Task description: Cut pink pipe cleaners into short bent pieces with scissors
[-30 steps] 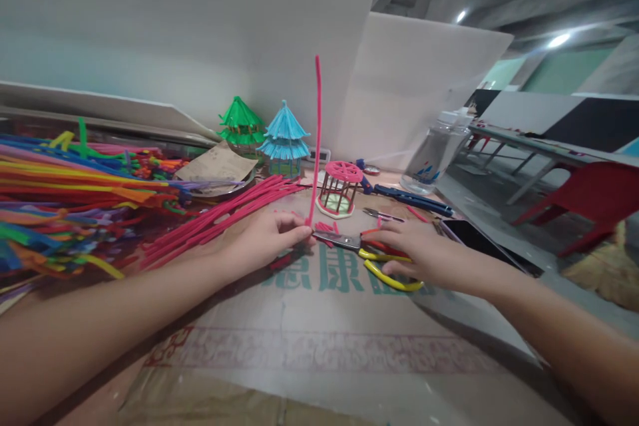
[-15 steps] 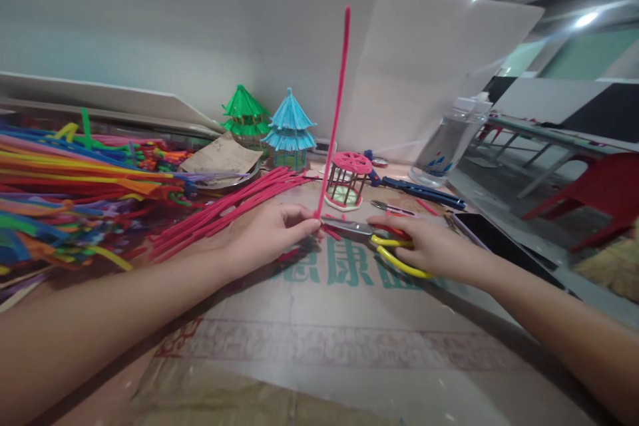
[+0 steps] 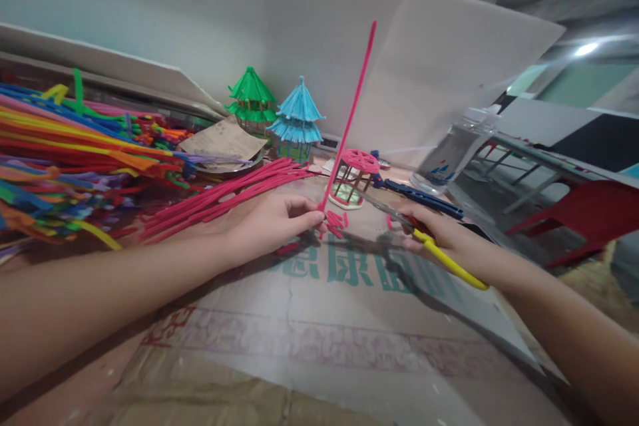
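Between thumb and fingers, my left hand (image 3: 279,226) pinches the lower end of a long pink pipe cleaner (image 3: 353,106), which stands up and leans right. My right hand (image 3: 434,226) holds scissors with yellow handles (image 3: 449,265), their blades pointing left and up, apart from the pipe cleaner. Several short pink pieces (image 3: 335,223) lie on the table just right of my left fingertips. Behind them stands a small frame with a pink top (image 3: 359,161), brown posts and a pale base. A bundle of long pink pipe cleaners (image 3: 224,200) lies behind my left forearm.
Colourful pipe cleaners (image 3: 84,153) pile up at the left. Green (image 3: 252,96) and blue (image 3: 299,120) model pavilions stand at the back. A dark blue tool (image 3: 422,198) and a clear bottle (image 3: 449,150) are at the right, with a red chair (image 3: 599,219) beyond.
My right hand has moved right with the scissors, away from the pipe cleaner, and the scissors have turned. The pipe cleaner leans more to the right. The view has shifted slightly.
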Demonstrator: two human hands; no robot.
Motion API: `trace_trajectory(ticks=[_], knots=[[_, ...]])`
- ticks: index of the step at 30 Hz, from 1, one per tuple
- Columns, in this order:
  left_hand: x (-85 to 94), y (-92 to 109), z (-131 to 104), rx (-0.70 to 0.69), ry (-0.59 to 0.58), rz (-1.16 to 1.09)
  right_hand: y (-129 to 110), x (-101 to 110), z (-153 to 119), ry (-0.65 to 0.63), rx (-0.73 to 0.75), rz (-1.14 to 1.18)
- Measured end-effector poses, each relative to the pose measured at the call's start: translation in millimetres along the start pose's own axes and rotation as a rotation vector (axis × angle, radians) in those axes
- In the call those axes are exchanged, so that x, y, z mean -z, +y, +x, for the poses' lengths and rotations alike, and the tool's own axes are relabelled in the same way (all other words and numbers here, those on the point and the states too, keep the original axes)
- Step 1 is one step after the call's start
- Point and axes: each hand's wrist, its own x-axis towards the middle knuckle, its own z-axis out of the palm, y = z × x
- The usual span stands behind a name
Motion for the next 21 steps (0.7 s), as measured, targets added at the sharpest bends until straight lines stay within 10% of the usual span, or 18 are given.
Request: trace_trajectory(ticks=[21], knots=[[-2.5, 4.2, -0.7, -0.046, -0.064, 0.176, -18.5, -15.7, -1.6, -0.232, -0.054, 0.119]])
